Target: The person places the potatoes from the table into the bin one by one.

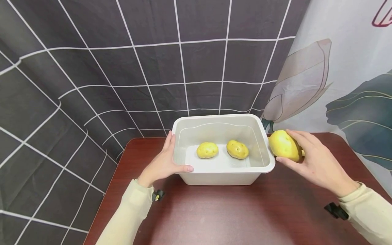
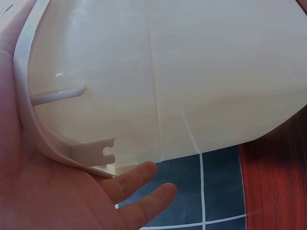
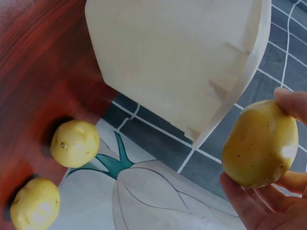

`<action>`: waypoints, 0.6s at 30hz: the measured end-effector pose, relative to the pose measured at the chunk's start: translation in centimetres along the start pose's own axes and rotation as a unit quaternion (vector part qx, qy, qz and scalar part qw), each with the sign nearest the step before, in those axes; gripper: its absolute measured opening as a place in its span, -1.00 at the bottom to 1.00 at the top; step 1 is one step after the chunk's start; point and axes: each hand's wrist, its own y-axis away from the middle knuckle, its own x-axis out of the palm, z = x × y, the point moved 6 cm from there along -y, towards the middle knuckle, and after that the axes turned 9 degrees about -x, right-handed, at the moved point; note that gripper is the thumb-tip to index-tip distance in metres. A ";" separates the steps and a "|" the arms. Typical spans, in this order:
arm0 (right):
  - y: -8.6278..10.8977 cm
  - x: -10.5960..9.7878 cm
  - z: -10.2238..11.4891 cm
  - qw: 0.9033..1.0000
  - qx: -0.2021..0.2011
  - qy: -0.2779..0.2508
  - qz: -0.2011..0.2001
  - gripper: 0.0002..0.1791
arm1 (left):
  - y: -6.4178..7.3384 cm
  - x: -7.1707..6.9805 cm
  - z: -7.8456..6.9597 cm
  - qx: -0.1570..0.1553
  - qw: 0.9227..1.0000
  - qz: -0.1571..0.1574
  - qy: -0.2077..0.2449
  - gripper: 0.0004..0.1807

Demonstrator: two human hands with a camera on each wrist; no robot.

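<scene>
A white plastic bin [image 1: 218, 177] stands on the table with two yellow potatoes inside, a left potato [image 1: 207, 150] and a right potato [image 1: 237, 149]. At its near left corner my left hand [image 1: 162, 166] holds the rim, thumb over the front edge and fingers along the outer left side. Two of those fingers [image 2: 144, 206] extend past the bin's wall in the left wrist view. Just beyond the right rim, my right hand [image 1: 316, 160] grips another potato [image 3: 261, 143] between thumb and fingers. In the right wrist view it is raised above the table.
Two more potatoes, an upper one [image 3: 75, 143] and a lower one [image 3: 35, 204], lie on the table right of the bin; my right hand mostly hides them in the head view. The reddish-brown table [image 1: 202, 214] meets dark gridded cloth [image 1: 159, 68] and a leaf-patterned curtain [image 1: 306, 78].
</scene>
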 end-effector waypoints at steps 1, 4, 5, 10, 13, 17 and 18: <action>0.0 0.0 0.1 1.000 -0.001 -0.002 0.000 -0.06 | 0.0 0.0 0.0 0.000 1.000 0.000 0.000 0.53; -0.2 0.0 0.3 1.000 -0.003 -0.006 0.001 -0.06 | 0.0 0.0 0.0 0.001 1.000 0.000 0.002 0.53; -0.2 0.0 0.4 1.000 -0.004 -0.007 0.001 -0.06 | 0.0 0.0 0.0 0.001 1.000 0.000 0.002 0.53; -0.5 0.0 0.8 1.000 -0.009 -0.009 0.002 -0.06 | -0.1 0.1 0.0 0.000 1.000 -0.001 0.002 0.55; -0.6 0.0 1.1 1.000 -0.012 -0.011 0.003 -0.06 | -0.1 0.1 0.1 -0.001 1.000 0.000 0.001 0.55; -0.8 0.1 1.4 1.000 -0.016 -0.015 0.002 -0.06 | -0.1 0.1 0.0 -0.002 1.000 -0.001 0.001 0.53; -0.8 0.1 1.5 1.000 -0.017 -0.016 0.002 -0.06 | -0.1 0.1 0.0 -0.002 1.000 -0.001 0.001 0.52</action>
